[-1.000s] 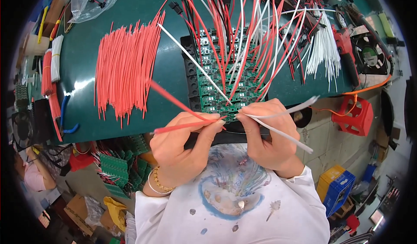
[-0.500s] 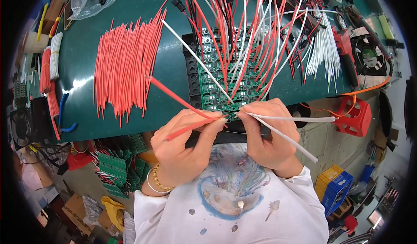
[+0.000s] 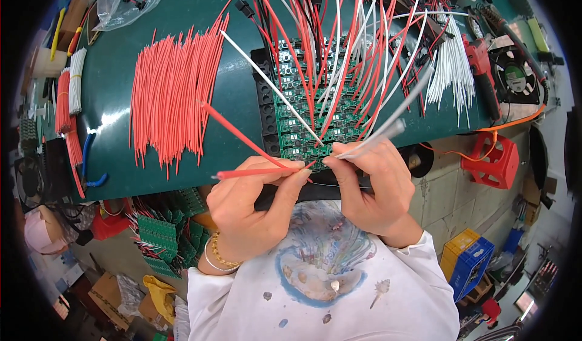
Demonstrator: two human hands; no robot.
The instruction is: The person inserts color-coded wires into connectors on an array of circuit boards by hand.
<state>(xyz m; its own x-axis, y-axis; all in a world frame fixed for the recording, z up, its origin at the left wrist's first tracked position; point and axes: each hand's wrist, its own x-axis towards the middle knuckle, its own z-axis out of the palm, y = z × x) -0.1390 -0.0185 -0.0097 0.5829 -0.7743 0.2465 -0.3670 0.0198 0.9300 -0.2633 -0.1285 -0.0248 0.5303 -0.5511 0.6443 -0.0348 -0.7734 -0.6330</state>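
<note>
Two red wires are pinched near their ends between the thumb and fingertips of my left hand; their free lengths stick out to the left. My right hand pinches white wires, whose free lengths point up and right and are smeared by motion. Both hands hover at the near edge of a green circuit board panel, fingertips close together. Rows of red and white wires stand up from the panel. One white wire slants left from its near rows.
Loose red wires lie in a wide pile on the green table. White wires fan out at the right, beside a red-handled tool and a fan. A red stool stands beyond the table edge.
The white wires in my right hand have swung from pointing right and downward to pointing up and right. The lower red wire in my left hand has levelled out.
</note>
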